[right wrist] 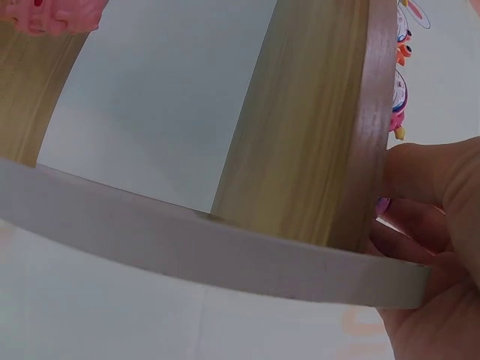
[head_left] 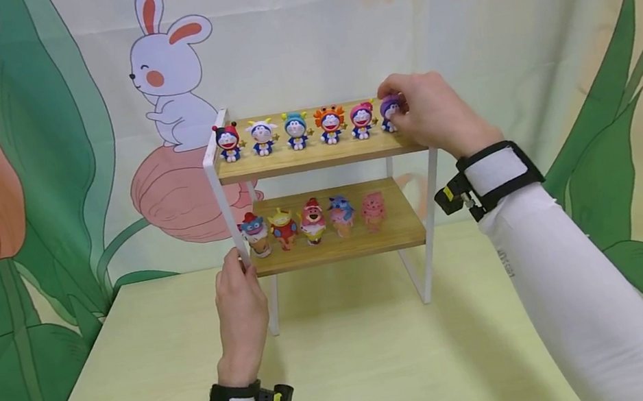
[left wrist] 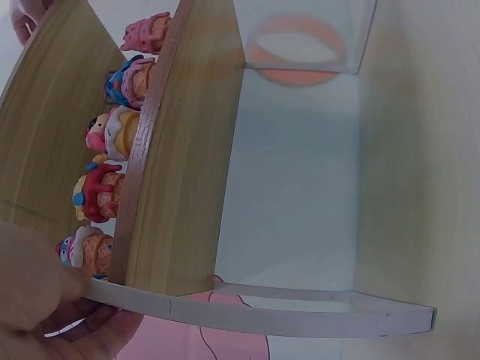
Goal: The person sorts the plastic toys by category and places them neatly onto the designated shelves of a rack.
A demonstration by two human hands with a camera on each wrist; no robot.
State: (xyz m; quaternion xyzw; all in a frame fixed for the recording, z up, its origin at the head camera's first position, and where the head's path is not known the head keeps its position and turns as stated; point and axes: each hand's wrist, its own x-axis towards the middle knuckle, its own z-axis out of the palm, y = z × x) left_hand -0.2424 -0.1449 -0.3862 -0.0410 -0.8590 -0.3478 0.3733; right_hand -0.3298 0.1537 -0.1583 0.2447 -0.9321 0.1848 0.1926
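Observation:
At the right end of the top board, my right hand point(head_left: 435, 110) pinches a small purple-hooded figurine point(head_left: 389, 112); the right wrist view shows only a sliver of purple between the fingers. My left hand point(head_left: 243, 313) grips the white left upright of a two-tier shelf rack point(head_left: 338, 251), level with the lower board. In the left wrist view its thumb and fingers wrap that white frame point(left wrist: 300, 320). Several caped figurines in animal hoods, among them a crab-hooded one point(head_left: 330, 126), line the top board. Below stand several ice-cream-cone figurines, including a pink one point(head_left: 373, 212) at the right.
The rack stands on a pale yellow-green table point(head_left: 153, 364). Behind it hangs a cloth backdrop point(head_left: 297, 38) printed with a rabbit, tulips and leaves. Bare board lies to the right of the pink cone figurine on the lower tier.

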